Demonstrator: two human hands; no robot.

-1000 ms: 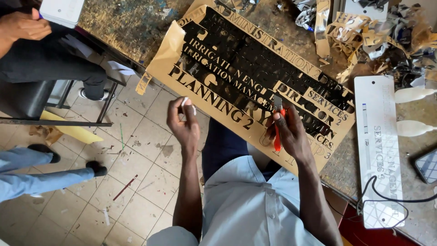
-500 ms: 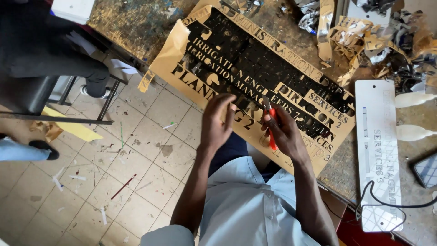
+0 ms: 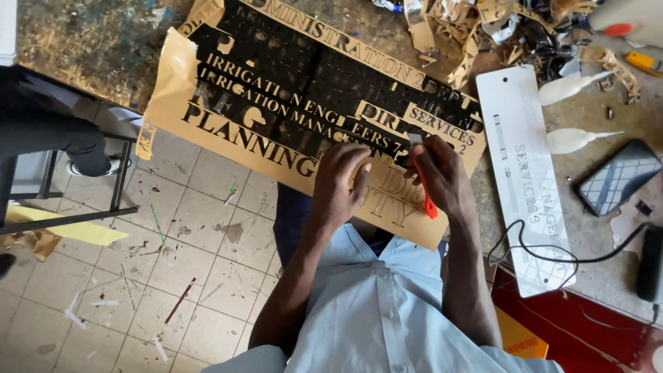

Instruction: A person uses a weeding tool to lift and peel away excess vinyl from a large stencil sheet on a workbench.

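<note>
**Trimming letters on the gold stencil sheet**

At the table's near edge, the large gold-and-black cut-letter sheet (image 3: 276,117) overhangs toward the floor. The right hand (image 3: 442,179), its grip clamped on an orange-handled craft knife (image 3: 423,186), works the lettering; the left hand (image 3: 342,183) presses flat, fingers together, beside the blade. Steadier cuts likely need that hand kept clear of the edge. Half a second ago, the left hand sat lower.

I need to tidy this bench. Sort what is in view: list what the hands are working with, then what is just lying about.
In use:
left hand pressing the gold lettered sheet
right hand gripping the red craft knife

Lying about:
white plaque
two white nozzle bottles
phone
black cable
cut scraps
</note>
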